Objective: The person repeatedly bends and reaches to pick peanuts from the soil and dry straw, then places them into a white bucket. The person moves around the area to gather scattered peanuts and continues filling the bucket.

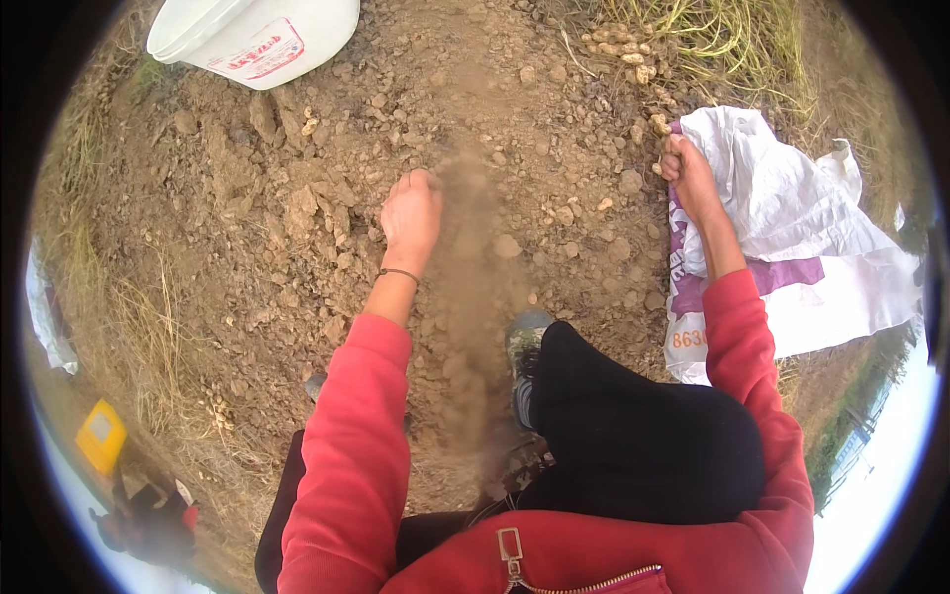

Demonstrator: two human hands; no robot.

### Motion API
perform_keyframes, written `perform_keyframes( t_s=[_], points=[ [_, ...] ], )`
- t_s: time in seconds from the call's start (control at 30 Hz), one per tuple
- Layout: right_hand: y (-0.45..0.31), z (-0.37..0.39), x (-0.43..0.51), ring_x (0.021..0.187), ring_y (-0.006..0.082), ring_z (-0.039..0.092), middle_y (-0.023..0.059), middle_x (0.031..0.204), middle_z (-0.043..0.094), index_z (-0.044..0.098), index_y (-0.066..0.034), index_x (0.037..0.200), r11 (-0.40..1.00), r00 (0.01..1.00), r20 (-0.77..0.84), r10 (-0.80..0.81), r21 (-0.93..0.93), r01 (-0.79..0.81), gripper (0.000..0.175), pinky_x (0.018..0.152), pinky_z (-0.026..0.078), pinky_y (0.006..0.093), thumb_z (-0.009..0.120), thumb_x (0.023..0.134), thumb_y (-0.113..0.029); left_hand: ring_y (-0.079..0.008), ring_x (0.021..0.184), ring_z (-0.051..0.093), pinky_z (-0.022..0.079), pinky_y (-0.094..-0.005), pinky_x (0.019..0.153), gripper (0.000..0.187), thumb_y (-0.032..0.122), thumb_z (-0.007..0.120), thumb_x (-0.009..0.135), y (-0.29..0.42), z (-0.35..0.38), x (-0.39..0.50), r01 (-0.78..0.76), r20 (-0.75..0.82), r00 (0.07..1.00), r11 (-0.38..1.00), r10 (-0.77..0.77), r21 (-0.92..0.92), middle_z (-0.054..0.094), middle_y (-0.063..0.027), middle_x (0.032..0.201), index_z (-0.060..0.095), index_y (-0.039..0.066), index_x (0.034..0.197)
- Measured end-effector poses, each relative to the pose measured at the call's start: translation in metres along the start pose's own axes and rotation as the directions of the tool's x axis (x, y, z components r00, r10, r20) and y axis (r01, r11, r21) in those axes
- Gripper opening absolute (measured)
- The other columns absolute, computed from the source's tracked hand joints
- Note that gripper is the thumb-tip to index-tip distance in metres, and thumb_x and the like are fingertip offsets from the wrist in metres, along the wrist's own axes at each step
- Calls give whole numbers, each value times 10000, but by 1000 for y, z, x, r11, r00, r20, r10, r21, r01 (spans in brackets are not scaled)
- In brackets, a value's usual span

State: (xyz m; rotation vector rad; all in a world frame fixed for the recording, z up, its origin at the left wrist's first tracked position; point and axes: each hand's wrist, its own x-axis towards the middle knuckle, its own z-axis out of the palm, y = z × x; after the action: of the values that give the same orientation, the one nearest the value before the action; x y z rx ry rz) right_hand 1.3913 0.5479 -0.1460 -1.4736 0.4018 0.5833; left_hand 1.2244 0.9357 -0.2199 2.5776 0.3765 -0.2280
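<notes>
My left hand (413,211) is low over the loose brown soil (475,119), its fingers curled under; whatever may be in them is hidden. At the left edge of a white woven sack (787,193) with purple printing, my right hand (690,174) is curled into a loose fist. Peanuts in their shells (659,124) show right beside those fingers. Whether the hand grips them or the sack's edge, I cannot tell. The sack lies crumpled and flat beneath my right forearm. A further heap of peanuts (620,44) rests on the ground beyond the right hand.
A white plastic bucket (274,48) with red printing stands at the upper left. Pulled plants (742,52) lie at the upper right. My shoe (525,349) is on the soil between my arms. Dry grass (148,319), a yellow object (102,436) and a blurred person (148,523) are at left.
</notes>
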Motion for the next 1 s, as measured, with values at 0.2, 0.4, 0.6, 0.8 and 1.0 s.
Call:
perform_keyframes(
  t_s=[0.2, 0.4, 0.6, 0.8, 1.0],
  points=[
    [-8, 19, -18, 577, 57, 337, -35, 681, 419, 534, -24, 1221, 999, 966, 256, 37, 17, -43, 314, 570, 309, 216, 514, 955, -189, -314, 936, 643, 540, -414, 752, 399, 244, 718, 843, 7, 15, -2, 15, -46, 999, 977, -5, 211, 612, -131, 1016, 470, 76, 1107],
    [-28, 28, -33, 597, 55, 379, -27, 712, 451, 443, 4, 1394, 989, 892, 450, -24, 140, -44, 530, 575, 314, 204, 576, 910, -166, -319, 773, 676, 568, -405, 654, 334, 182, 652, 855, 11, 25, -1, 16, -17, 1000, 975, -12, 220, 601, -152, 1004, 450, 70, 1096],
    [-40, 24, -6, 654, 131, 516, 50, 823, 606, 641, -53, 1189, 854, 991, -109, -73, -519, 6, 297, 616, 419, 276, 593, 924, -178, -336, 741, 678, 571, -409, 625, 270, 143, 584, 867, 8, 25, -8, 34, 0, 999, 990, -35, 136, 601, -172, 1003, 445, 63, 1084],
    [-20, 62, 4, 922, 362, 645, 160, 1008, 667, 615, -71, 1116, -39, 898, 185, -400, -982, 185, 314, 797, 504, 449, 631, 901, -300, -337, 738, 678, 576, -416, 627, 242, 152, 577, 880, -7, 26, -9, -98, 75, 994, 970, 83, 221, 588, -155, 965, 446, 43, 1052],
    [-15, 72, 18, 894, 251, 648, 140, 1004, 669, 664, -91, 1146, 299, 889, 165, -426, -902, 311, 354, 751, 487, 367, 648, 896, -341, -342, 755, 660, 533, -449, 660, 203, 184, 628, 881, -12, 25, -4, -112, 0, 994, 986, 113, 126, 623, -142, 979, 501, 92, 1010]
  ],
)
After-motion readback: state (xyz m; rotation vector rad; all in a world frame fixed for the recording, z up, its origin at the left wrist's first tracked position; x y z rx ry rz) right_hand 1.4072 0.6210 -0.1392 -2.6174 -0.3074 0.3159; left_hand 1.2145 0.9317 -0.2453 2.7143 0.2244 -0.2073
